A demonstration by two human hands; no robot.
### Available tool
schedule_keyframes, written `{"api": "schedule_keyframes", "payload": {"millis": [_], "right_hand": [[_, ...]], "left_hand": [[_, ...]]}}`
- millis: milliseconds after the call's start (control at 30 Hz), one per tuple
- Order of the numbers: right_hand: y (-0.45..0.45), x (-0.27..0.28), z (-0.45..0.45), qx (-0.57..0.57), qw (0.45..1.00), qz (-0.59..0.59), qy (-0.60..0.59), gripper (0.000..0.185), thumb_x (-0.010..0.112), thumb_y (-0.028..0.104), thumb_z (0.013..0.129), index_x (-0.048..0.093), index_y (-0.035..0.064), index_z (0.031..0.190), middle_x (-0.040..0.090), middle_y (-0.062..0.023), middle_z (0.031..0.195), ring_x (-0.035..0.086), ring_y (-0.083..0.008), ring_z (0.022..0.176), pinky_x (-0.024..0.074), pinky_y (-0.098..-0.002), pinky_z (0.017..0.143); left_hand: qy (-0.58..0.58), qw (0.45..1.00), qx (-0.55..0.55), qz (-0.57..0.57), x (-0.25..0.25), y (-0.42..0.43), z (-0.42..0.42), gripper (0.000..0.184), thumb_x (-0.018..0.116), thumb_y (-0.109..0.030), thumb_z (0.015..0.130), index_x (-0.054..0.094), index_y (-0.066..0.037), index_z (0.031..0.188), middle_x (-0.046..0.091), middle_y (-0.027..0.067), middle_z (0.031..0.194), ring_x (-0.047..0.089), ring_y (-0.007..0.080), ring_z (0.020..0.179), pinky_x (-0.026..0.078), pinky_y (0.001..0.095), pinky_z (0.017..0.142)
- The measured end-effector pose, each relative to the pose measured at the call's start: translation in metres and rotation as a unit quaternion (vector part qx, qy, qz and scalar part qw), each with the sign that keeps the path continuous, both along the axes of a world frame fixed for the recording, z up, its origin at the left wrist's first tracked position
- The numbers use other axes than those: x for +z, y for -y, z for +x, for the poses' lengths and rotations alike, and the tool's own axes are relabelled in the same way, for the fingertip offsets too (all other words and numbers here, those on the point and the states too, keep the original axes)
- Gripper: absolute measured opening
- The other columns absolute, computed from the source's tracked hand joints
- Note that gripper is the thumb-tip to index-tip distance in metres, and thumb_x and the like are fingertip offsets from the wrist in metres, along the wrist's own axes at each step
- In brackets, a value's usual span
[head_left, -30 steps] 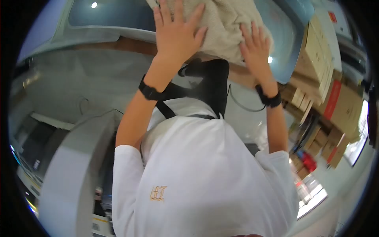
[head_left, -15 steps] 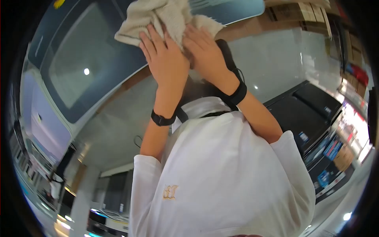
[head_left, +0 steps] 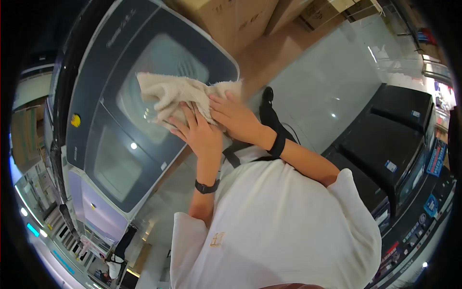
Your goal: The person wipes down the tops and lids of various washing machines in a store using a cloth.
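A cream towel lies bunched on the dark glossy top of an appliance, which has a clear window and a yellow sticker. My left hand presses on the towel's near edge with its fingers spread. Close beside it on the right, my right hand rests on the towel's right part, fingers stretched out over the cloth. The two hands are almost touching. Some fingertips are partly hidden by the folds.
Cardboard boxes stand beyond the appliance. Black appliances are lined up on the right. Grey floor shows between them, with a thin cable near my leg. A person is far off at the lower left.
The view has turned and more of the appliance top shows. My hands, apart on the towel at first, have come close together. The towel appears lower in view.
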State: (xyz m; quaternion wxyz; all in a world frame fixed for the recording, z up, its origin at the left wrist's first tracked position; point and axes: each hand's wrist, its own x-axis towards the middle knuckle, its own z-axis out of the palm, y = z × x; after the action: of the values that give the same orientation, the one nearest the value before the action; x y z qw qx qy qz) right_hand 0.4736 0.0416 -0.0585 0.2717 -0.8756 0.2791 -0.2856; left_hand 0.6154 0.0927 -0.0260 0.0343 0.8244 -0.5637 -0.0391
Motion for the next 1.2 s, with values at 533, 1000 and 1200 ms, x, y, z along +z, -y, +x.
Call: {"api": "schedule_keyframes", "payload": {"millis": [533, 1000, 1200], "right_hand": [[0.151, -0.015, -0.033, 0.046, 0.976, 0.101, 0.189, 0.040, 0.063, 0.003, 0.089, 0.065, 0.0070, 0.129, 0.061, -0.0095, 0.149, 0.058, -0.0291, 0.136, 0.0517, -0.0406, 0.111], [0.195, -0.009, -0.068, 0.069, 0.953, 0.270, 0.123, 0.045, 0.062, 0.003, 0.090, 0.065, 0.0067, 0.135, 0.064, -0.0159, 0.141, 0.068, -0.0362, 0.119, 0.0594, -0.0413, 0.095], [0.288, 0.049, -0.069, 0.051, 0.983, -0.016, 0.175, 0.057, 0.073, 0.012, 0.085, 0.064, 0.0086, 0.141, 0.063, -0.0127, 0.144, 0.065, -0.0350, 0.125, 0.0571, -0.0411, 0.102]], "left_hand": [[0.062, 0.992, 0.112, -0.021, -0.019, 0.122, -0.063, 0.068, 0.047, -0.031, 0.102, 0.037, -0.005, 0.164, 0.019, 0.0262, 0.173, 0.018, 0.0643, 0.153, 0.017, 0.0736, 0.122], [-0.014, 0.989, 0.137, -0.046, 0.001, 0.179, -0.096, 0.075, 0.056, -0.016, 0.092, 0.033, 0.012, 0.158, 0.033, 0.0350, 0.164, 0.030, 0.0511, 0.154, 0.017, 0.0646, 0.127], [-0.055, 0.991, 0.047, -0.109, 0.051, 0.246, -0.095, 0.066, 0.061, -0.014, 0.094, 0.043, 0.006, 0.155, 0.039, 0.0329, 0.162, 0.032, 0.0519, 0.152, 0.016, 0.0642, 0.128]]}}
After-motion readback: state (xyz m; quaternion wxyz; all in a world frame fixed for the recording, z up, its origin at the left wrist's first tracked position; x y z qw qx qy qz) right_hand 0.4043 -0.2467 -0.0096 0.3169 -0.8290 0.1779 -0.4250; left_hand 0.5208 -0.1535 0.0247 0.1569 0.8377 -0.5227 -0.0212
